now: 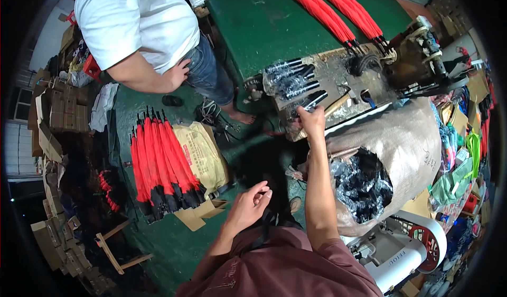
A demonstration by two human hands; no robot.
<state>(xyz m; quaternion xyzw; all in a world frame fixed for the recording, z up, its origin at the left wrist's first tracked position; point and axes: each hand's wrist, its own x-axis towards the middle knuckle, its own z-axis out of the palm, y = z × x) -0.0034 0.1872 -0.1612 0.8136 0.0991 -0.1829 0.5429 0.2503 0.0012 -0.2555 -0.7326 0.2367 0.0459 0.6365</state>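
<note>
My right hand [311, 121] reaches to the near edge of the workbench. Its fingers are closed on the near end of a black umbrella handle [316, 100] in clear plastic. More plastic-wrapped black handles [289, 78] lie just beyond it on the bench. A hammer [338, 102] with a wooden shaft rests right of my fingers. In front of my body, my left hand [248, 207] hangs in the air with loosely curled fingers, and nothing shows in it. Folded red umbrellas [158, 154] with black ends stand bunched at the left. More red umbrellas [327, 12] lie on the green table.
A woven sack [391, 144] filled with plastic-wrapped black pieces bulges beside my right arm. Machinery [417, 59] sits at the bench's right end. Another person [142, 27] in a white shirt stands at the far left. A white machine [391, 255] is at lower right; cartons [63, 112] line the left.
</note>
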